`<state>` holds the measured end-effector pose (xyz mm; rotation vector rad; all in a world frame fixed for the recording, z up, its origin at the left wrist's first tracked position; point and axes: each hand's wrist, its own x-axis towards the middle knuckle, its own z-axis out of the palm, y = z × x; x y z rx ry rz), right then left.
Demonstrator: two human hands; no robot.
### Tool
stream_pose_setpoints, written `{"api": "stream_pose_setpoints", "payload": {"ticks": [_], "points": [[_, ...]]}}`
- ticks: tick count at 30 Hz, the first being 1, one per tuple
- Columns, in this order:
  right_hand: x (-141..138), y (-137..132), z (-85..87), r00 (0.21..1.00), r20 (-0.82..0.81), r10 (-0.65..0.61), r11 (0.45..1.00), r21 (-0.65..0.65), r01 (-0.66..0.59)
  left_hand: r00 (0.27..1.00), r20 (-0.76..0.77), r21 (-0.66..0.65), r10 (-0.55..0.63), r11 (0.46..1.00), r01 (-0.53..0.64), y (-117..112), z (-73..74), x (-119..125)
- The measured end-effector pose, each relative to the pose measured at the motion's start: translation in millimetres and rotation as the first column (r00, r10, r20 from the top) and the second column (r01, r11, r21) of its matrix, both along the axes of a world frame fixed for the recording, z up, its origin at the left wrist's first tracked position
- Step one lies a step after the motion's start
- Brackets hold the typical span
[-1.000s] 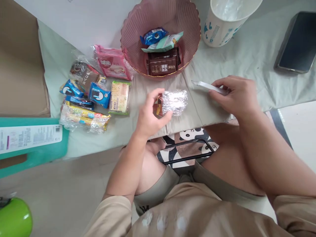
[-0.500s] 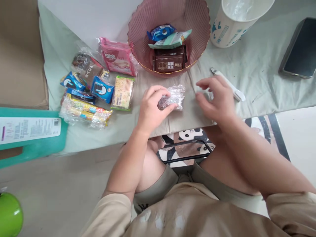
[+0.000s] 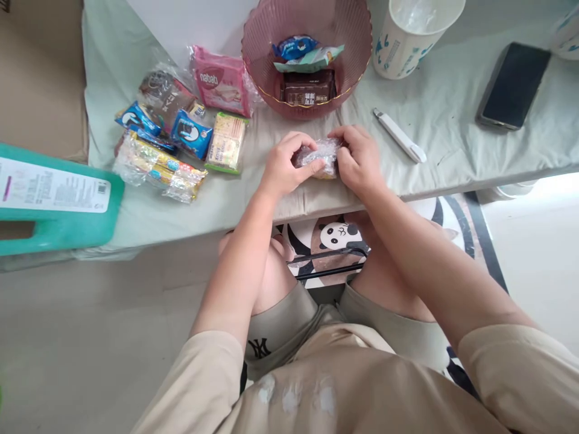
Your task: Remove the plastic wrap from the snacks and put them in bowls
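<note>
A small snack packet in crinkled clear wrap lies near the table's front edge, between my two hands. My left hand grips its left side, thumb and fingers closed around it. Around the right end of the packet my right hand has its fingers closed. The contents under the shiny wrap cannot be made out. Just behind stands a pink ribbed bowl with a gold rim, holding a brown packet, a pale green packet and a blue packet.
Left of my hands lie a soda biscuit packet, a pink nabati packet, blue packets and yellow wrapped snacks. A white utility knife, a paper cup and a phone are on the right. A green container sits far left.
My right hand has moved left from beside the knife and closed on the packet's right end. My left hand keeps its hold. The camera view has shifted.
</note>
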<state>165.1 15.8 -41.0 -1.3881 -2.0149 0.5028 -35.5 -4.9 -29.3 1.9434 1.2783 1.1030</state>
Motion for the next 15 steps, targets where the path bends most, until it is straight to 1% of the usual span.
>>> {"api": "stream_pose_setpoints", "payload": {"ticks": [3,7,10,15], "points": [[0.3,-0.5,-0.5,1.000,-0.015,-0.013,1.000,0.008,0.013,0.999,0.032,0.062,0.038,0.997,-0.040,-1.3,-5.3,4.7],[-0.7,-1.3,0.4,1.000,0.001,0.002,1.000,-0.004,-0.002,0.995,0.063,0.065,0.074,0.995,-0.078,-5.6,-6.9,6.2],[-1.3,0.1,-2.2,1.000,-0.001,0.005,1.000,0.017,-0.005,0.988,0.108,0.029,0.109,0.993,-0.113,-6.6,-8.0,5.3],[-2.9,3.2,-7.2,1.000,-0.024,0.010,1.000,0.011,-0.010,0.960,0.175,-0.096,0.217,0.974,-0.203,-4.5,-12.3,5.4]]}}
